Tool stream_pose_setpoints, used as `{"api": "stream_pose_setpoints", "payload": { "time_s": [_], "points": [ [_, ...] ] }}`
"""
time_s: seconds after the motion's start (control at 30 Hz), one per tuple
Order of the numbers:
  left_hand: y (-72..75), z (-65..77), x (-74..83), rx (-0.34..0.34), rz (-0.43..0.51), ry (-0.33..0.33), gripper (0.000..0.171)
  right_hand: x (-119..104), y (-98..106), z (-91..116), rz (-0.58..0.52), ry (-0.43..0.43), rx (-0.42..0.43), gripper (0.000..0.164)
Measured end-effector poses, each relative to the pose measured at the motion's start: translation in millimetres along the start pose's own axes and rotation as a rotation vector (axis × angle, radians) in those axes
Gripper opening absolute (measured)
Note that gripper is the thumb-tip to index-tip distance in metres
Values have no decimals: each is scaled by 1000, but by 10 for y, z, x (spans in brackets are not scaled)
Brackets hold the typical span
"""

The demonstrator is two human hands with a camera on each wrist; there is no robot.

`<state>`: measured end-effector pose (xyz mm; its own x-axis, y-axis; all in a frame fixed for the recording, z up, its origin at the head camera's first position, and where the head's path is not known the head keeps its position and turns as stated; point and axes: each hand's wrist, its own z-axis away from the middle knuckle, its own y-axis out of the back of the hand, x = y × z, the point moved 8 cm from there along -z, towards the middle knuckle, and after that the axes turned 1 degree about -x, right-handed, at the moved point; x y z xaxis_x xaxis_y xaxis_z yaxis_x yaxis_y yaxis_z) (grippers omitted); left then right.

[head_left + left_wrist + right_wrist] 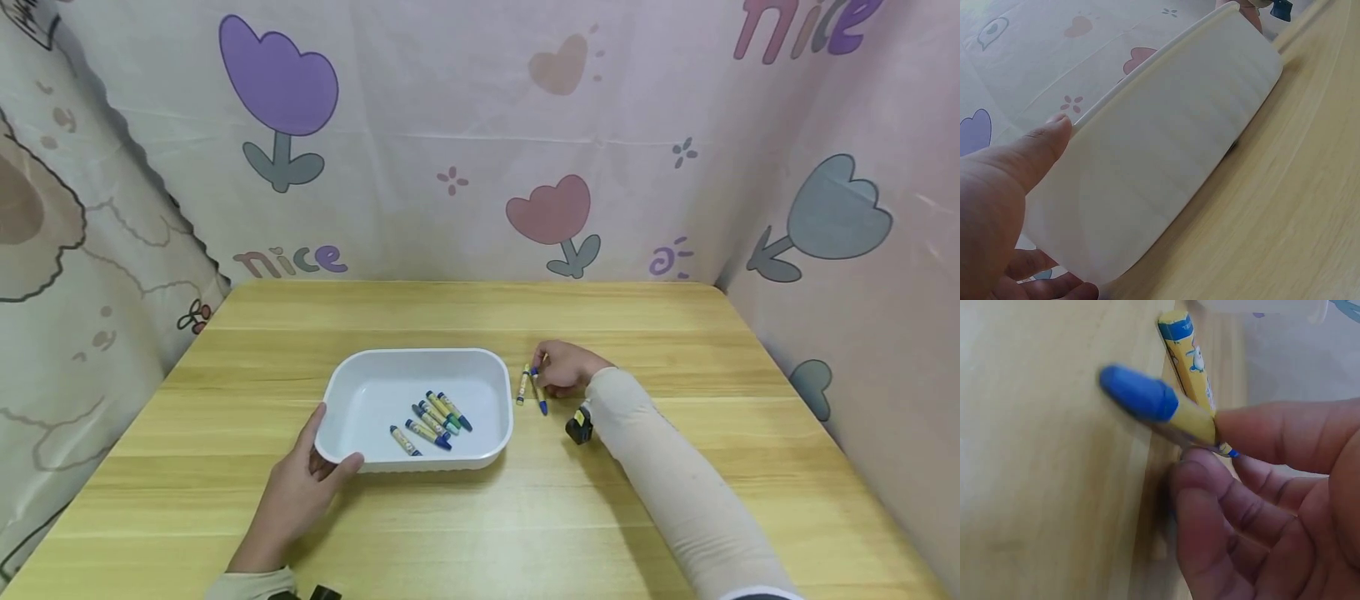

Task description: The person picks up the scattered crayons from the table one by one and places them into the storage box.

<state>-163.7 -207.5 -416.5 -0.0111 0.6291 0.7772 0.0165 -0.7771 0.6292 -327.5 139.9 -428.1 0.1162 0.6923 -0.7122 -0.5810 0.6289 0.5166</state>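
A white plastic tray [360, 408] stands on the table with several crayons [433, 419] lying in its right half. My left hand [294, 492] grips the tray's near left corner, the thumb on the rim and other fingers curled against the outer wall, as the left wrist view shows. To the right of the tray, my right hand [567, 367] pinches a blue crayon [1138, 394] between thumb and fingers, its blue tip pointing out of the grasp. Beside it on the table lies a yellow-tipped crayon [522, 387], close to the tray's right side.
The wooden table [480, 533] extends around the tray. A patterned cloth [420, 100] hangs behind the table's far edge and along both sides. A small black device [579, 425] is worn at the right wrist.
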Motion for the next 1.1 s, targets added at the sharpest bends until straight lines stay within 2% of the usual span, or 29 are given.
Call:
{"api": "stream_pose_setpoints", "payload": {
  "time_s": [0.23, 0.43, 0.7, 1.1],
  "points": [
    [13, 4, 8, 1, 6, -7, 95, -58, 51, 30, 2, 30, 15, 23],
    [10, 3, 6, 2, 15, -13, 94, -132, 124, 73, -56, 54, 12, 28],
    [21, 4, 16, 4, 4, -8, 95, -310, 181, 144, -76, 131, -19, 31],
    [13, 10, 15, -3, 14, 2, 94, -589, 92, 213, -69, 205, -47, 29]
  ]
}}
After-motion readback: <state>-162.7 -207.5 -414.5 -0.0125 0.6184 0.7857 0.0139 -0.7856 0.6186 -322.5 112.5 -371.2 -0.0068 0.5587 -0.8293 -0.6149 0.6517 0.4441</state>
